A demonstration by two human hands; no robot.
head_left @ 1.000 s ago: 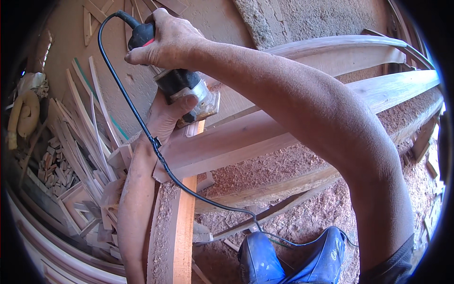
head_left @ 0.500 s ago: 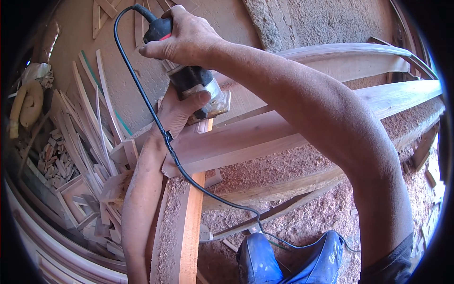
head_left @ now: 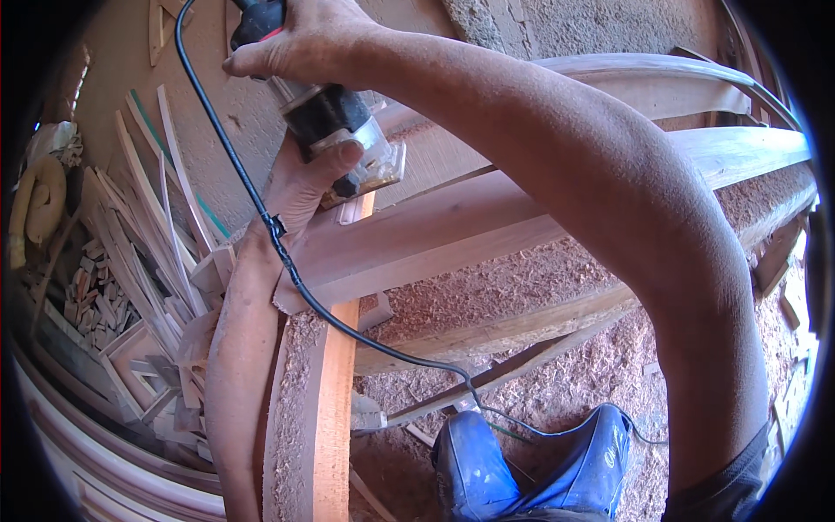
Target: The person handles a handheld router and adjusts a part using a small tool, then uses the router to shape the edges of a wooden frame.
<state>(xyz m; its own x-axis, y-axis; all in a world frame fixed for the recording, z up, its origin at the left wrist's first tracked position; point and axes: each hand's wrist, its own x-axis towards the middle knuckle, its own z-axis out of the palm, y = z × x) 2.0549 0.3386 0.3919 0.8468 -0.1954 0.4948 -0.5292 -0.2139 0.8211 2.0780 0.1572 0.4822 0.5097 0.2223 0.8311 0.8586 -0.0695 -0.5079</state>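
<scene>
A black and red trim router (head_left: 329, 117) with a clear base stands upright over the end of a planed wooden beam (head_left: 426, 213). My right hand (head_left: 317, 39) is wrapped round its upper body, thumb stretched to the left. Lower down, my left hand (head_left: 304, 178) grips near the base, its thumb across the front and its other fingers hidden behind. Just under the base a small cut slot (head_left: 350, 210) shows in the wood. The black power cord (head_left: 228, 143) loops from the router's top, passes over my left forearm and drops towards the floor.
A long board (head_left: 332, 409) strewn with shavings runs towards me. Thin wood strips (head_left: 143, 235) and offcuts are piled at the left, near a coiled yellowish hose (head_left: 39, 209). Curved timbers (head_left: 644, 68) lie by the wall. Below are blue-covered knees (head_left: 474, 461) and shavings on the floor.
The router, both hands and the wood beneath sit slightly further up and left in the picture, as the view has shifted. Both hands keep their grip; the router stays at the beam's end.
</scene>
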